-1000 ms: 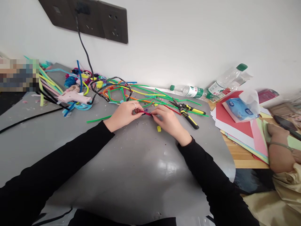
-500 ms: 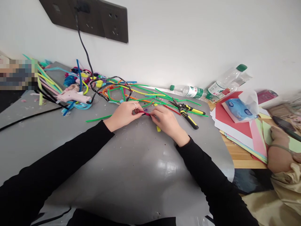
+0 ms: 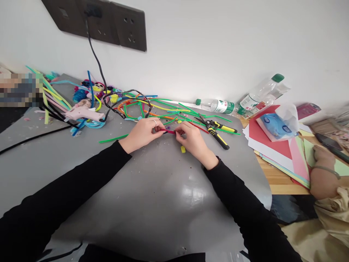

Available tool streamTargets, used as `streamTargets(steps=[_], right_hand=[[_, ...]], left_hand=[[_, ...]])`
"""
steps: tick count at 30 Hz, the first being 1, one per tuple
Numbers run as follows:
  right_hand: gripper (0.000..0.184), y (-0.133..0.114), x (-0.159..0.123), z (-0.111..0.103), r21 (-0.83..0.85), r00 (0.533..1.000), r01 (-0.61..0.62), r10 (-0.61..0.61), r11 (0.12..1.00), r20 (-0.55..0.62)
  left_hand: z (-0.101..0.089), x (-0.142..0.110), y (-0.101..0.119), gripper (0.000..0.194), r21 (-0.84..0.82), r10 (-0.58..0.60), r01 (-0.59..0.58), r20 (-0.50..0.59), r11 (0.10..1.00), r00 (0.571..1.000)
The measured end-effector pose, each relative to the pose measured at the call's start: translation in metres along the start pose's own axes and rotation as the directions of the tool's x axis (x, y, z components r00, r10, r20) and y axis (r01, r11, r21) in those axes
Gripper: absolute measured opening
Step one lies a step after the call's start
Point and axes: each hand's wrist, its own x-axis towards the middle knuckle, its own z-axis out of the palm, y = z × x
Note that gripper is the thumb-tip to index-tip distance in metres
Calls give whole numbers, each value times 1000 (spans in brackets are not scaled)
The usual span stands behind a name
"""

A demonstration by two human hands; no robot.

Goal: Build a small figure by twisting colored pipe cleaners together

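A short dark-pink pipe cleaner (image 3: pixel 169 131) is stretched between my two hands over the middle of the grey table. My left hand (image 3: pixel 144 134) pinches its left end between thumb and fingers. On the other end, my right hand (image 3: pixel 192 140) has a similar pinch, fingertips curled in. How the piece is bent inside the fingers is hidden. A small yellow piece (image 3: pixel 183 149) lies just under my right hand. Beyond the hands spread loose green pipe cleaners (image 3: pixel 163 115), and a green one (image 3: pixel 113 138) pokes out beside my left wrist.
Pliers with black and yellow handles (image 3: pixel 218 136) lie right of my hands. A pink glue gun (image 3: pixel 84 112) with black cable sits left. Plastic bottles (image 3: pixel 223 106), a tissue pack (image 3: pixel 276 126) and coloured paper (image 3: pixel 272 147) stand right, near another person's arm (image 3: pixel 324 174).
Both hands keep hold of the pipe cleaner. My right hand has shifted very slightly, and the pink stretch between the fingers looks a little straighter. The view has drifted slightly.
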Motion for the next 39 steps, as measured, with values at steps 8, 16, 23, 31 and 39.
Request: streamTargets(steps=[8, 16, 23, 31, 39], right_hand=[[11, 3, 2, -3, 3, 991, -63, 63, 998, -118], [10, 14, 5, -12, 3, 938, -189, 182, 982, -295], [14, 10, 6, -14, 23, 990, -14, 17, 1000, -143], [21, 5, 2, -5, -9, 992, 106, -105, 994, 66], [18, 6, 2, 0, -149, 985, 156, -142, 977, 100]], left_hand=[[0, 1, 0, 18, -6, 2, -2, -18, 1000, 1000], [-2, 2, -1, 13, -9, -114, 114, -81, 993, 990], [-1, 1, 1, 12, -39, -84, 82, -47, 996, 995], [1, 1, -2, 18, -12, -52, 52, -34, 999, 998], [1, 2, 0, 15, -31, -54, 53, -28, 998, 998]])
